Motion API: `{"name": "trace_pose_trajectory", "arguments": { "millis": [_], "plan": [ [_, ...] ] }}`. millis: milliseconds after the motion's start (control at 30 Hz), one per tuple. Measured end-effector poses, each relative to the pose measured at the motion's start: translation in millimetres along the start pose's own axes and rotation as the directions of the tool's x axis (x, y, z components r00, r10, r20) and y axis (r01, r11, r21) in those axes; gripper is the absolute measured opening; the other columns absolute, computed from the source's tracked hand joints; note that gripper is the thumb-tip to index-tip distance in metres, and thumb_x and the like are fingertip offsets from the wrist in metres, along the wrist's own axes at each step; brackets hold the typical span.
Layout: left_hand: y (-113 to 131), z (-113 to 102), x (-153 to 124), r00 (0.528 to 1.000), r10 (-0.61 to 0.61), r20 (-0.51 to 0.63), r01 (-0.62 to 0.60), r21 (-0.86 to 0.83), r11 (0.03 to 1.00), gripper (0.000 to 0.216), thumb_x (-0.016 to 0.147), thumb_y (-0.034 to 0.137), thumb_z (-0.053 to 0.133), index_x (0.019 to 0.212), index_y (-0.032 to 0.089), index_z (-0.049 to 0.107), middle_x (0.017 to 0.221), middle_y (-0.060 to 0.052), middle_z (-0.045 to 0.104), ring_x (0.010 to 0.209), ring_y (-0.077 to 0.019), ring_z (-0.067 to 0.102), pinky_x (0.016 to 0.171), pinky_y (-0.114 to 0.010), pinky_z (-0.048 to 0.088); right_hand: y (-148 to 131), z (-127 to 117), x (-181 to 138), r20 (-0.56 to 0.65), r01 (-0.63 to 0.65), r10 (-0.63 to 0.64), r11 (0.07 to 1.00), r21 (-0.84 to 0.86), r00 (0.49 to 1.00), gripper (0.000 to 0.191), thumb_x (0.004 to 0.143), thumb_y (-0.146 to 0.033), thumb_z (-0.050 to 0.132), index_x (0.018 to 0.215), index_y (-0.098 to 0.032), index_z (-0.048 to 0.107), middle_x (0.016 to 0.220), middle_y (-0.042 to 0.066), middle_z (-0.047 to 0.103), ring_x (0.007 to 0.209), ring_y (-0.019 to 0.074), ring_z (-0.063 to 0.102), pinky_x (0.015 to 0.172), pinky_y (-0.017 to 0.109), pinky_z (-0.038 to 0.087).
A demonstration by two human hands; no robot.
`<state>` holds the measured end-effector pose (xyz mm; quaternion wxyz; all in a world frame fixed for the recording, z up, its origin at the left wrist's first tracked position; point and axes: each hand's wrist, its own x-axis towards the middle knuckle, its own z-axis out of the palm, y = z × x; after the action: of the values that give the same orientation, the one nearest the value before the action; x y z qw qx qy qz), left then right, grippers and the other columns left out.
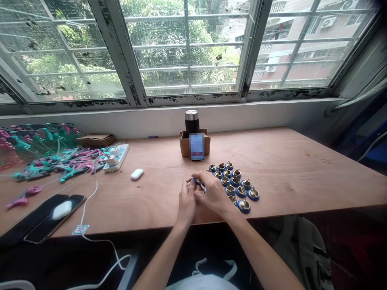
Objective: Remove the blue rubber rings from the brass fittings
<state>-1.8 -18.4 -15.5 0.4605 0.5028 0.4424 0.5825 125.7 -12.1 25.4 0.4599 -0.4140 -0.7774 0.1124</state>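
the left forearm (163, 264) and right forearm (263, 253) come up from the bottom of my feed. the fingers (185, 186) of the left hand (186, 201) and the right hand (213, 194) are pinched together on a small blue-and-brass piece (198, 182) (they hide most of it, so i can't read its shape), which sits above the bench's front edge. just right of the hands, a cluster of blue rings with brass inserts (234, 183) lies on the plywood bench (287, 177). near the rear edge, i see a phone (197, 147) propped against a cardboard box (185, 146), with a black flask (191, 123) behind it. toward the left are a white earbud case (137, 174), a white power strip (117, 157) and pink and teal plastic parts (51, 161). two more phones (54, 217) lie at the front left corner.
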Motion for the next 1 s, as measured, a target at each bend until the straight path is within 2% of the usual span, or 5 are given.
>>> {"name": "trace_pose_trajectory", "arguments": {
  "millis": [233, 433, 667, 867, 1000],
  "plan": [
    [1, 0, 0, 0.999, -0.027, 0.045, 0.029, -0.046, 0.999, 0.041, 0.101, 0.057, 0.056, 0.117, 0.02, 0.058, 0.098, -0.007, 0.075, 0.086, -0.02, 0.071, 0.079, -0.029, 0.053, 0, -4, 0, 0.041, -0.014, 0.013, 0.999, 0.029, 0.999, 0.045, 0.084, -0.002, 0.06, 0.125, -0.02, 0.063, 0.118, 0.009, 0.073, 0.111, 0.0253, 0.068, 0.098, 0.04, 0.055],
    [5, 0, -1, 0.996, -0.016, 0.085, 0.022, -0.072, 0.997, 0.037, 0.101, 0.053, 0.058, 0.118, 0.02, 0.055, 0.097, -0.005, 0.074, 0.087, -0.0192, 0.072, 0.079, -0.029, 0.054, -4, -9, 2, 0.017, -0.029, 0.028, 0.998, 0.058, 0.999, 0.035, 0.086, -0.004, 0.062, 0.116, -0.022, 0.066, 0.112, 0.007, 0.075, 0.107, 0.0241, 0.07, 0.095, 0.038, 0.056],
    [6, 0, -3, 0.999, -0.021, 0.026, 0.022, -0.042, 0.999, 0.035, 0.102, 0.054, 0.055, 0.117, 0.022, 0.056, 0.1, -0.004, 0.073, 0.088, -0.0182, 0.071, 0.082, -0.029, 0.052, -8, -9, 2, 0.03, -0.025, 0.023, 0.997, 0.071, 0.999, 0.038, 0.084, 0.0, 0.061, 0.115, -0.021, 0.066, 0.113, 0.007, 0.074, 0.107, 0.0232, 0.07, 0.095, 0.037, 0.056],
    [5, 1, -1, 0.998, -0.019, 0.057, 0.024, -0.101, 0.995, 0.034, 0.101, 0.052, 0.058, 0.118, 0.023, 0.054, 0.101, -0.004, 0.072, 0.087, -0.0177, 0.07, 0.081, -0.028, 0.054, -9, -13, 3, 0.058, -0.055, 0.051, 0.996, 0.07, 0.997, 0.038, 0.085, -0.002, 0.062, 0.118, -0.021, 0.066, 0.115, 0.008, 0.073, 0.11, 0.0238, 0.069, 0.097, 0.038, 0.054],
    [5, 1, -1, 0.998, 0.004, 0.055, 0.001, -0.094, 0.996, 0.031, 0.1, 0.047, 0.061, 0.12, 0.026, 0.05, 0.097, 0.0, 0.071, 0.078, -0.014, 0.066, 0.078, -0.026, 0.052, -5, -18, 3, 0.088, -0.068, 0.063, 0.996, 0.063, 0.994, 0.033, 0.088, -0.007, 0.065, 0.118, -0.021, 0.067, 0.114, 0.008, 0.073, 0.107, 0.024, 0.068, 0.094, 0.038, 0.054]
  ]
}}
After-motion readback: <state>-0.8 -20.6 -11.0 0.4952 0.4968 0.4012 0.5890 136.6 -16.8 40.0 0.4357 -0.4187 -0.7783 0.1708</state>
